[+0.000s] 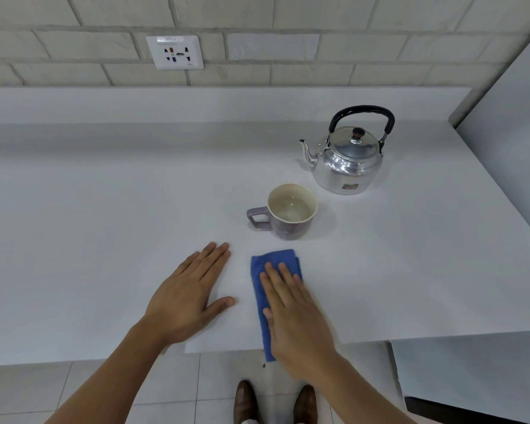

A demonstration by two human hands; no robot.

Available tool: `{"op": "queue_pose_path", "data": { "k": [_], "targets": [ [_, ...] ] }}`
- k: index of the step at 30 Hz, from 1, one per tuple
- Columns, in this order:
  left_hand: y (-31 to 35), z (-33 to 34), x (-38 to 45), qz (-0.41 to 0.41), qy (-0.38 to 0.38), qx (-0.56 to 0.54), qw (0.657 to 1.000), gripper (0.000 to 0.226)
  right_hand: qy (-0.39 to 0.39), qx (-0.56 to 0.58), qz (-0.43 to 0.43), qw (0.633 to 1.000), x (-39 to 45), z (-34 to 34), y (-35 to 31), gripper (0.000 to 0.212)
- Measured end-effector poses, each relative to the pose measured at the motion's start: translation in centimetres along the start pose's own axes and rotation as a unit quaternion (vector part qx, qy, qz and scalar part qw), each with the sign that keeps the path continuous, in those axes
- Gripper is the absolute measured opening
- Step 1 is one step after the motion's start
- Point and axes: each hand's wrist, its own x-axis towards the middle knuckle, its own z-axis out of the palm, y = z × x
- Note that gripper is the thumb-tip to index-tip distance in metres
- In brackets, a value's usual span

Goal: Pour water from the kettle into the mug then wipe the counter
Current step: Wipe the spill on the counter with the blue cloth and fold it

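Note:
A shiny metal kettle (347, 160) with a black handle stands upright at the back right of the white counter (104, 209), spout pointing left. In front of it sits a purple mug (288, 214) with a cream inside, handle to the left, holding some water. A folded blue cloth (265, 301) lies near the counter's front edge, its near end hanging over the edge. My right hand (297, 319) lies flat on the cloth, fingers together. My left hand (190, 298) rests palm down on the bare counter to the left of the cloth, holding nothing.
A tiled wall with a white power socket (175, 52) rises behind the counter. A white panel (508, 148) bounds the counter on the right. Below the front edge are a tiled floor and two brown shoes (276, 399).

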Motion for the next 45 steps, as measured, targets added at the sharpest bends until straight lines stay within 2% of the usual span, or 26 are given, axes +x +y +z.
{"op": "queue_pose_path", "data": {
  "k": [3, 8, 12, 17, 21, 23, 26, 29, 35, 38, 40, 42, 45],
  "targets": [
    [-0.2, -0.1, -0.2, 0.000, 0.003, -0.003, 1.000, 0.090, -0.022, -0.003, -0.069, 0.997, -1.9, -0.8, 2.5, 0.059],
    [-0.4, -0.4, -0.8, -0.009, 0.014, 0.003, 1.000, 0.094, 0.005, 0.036, 0.033, 0.999, -2.2, -2.3, 7.3, 0.059],
    [-0.6, -0.5, -1.1, -0.013, 0.022, 0.004, 1.000, 0.083, 0.020, 0.011, 0.010, 1.000, 1.4, -1.4, 3.9, 0.058],
    [-1.0, -0.2, -1.2, -0.006, 0.012, -0.009, 1.000, 0.075, -0.007, 0.011, -0.055, 0.998, 3.5, 0.2, -1.9, 0.059],
    [-1.4, -0.2, -1.3, 0.005, 0.001, -0.008, 1.000, 0.079, -0.056, -0.010, -0.158, 0.986, 0.6, -0.2, 0.3, 0.060],
    [-1.5, -0.2, -1.3, 0.007, 0.002, -0.002, 1.000, 0.080, -0.057, -0.003, -0.149, 0.987, -1.0, -1.0, 3.3, 0.059],
    [-1.3, -0.2, -1.3, 0.006, 0.006, 0.003, 1.000, 0.079, -0.044, -0.009, -0.064, 0.997, -1.6, -2.2, 6.3, 0.057],
    [-1.2, -0.2, -1.4, 0.005, 0.004, 0.001, 1.000, 0.080, -0.033, -0.028, -0.043, 0.998, 1.0, -1.7, 4.5, 0.058],
    [-1.3, -0.3, -1.3, 0.008, -0.005, -0.007, 1.000, 0.085, -0.019, -0.025, -0.082, 0.996, 4.5, 0.1, -2.8, 0.060],
    [-1.3, -0.3, -1.3, 0.007, -0.008, -0.004, 1.000, 0.083, -0.039, -0.035, -0.153, 0.987, 2.2, 0.3, -1.8, 0.059],
    [-1.3, -0.4, -1.3, 0.008, -0.007, 0.000, 1.000, 0.084, -0.051, -0.039, -0.171, 0.983, 0.0, -0.2, 1.0, 0.058],
    [-1.2, -0.5, -1.3, 0.012, -0.004, 0.001, 1.000, 0.085, -0.042, -0.029, -0.129, 0.990, -2.0, -1.1, 4.8, 0.057],
    [-1.1, -0.6, -1.4, 0.015, -0.003, 0.002, 1.000, 0.083, -0.032, -0.030, -0.018, 0.999, -3.2, -2.7, 9.8, 0.059]
  ]
}}
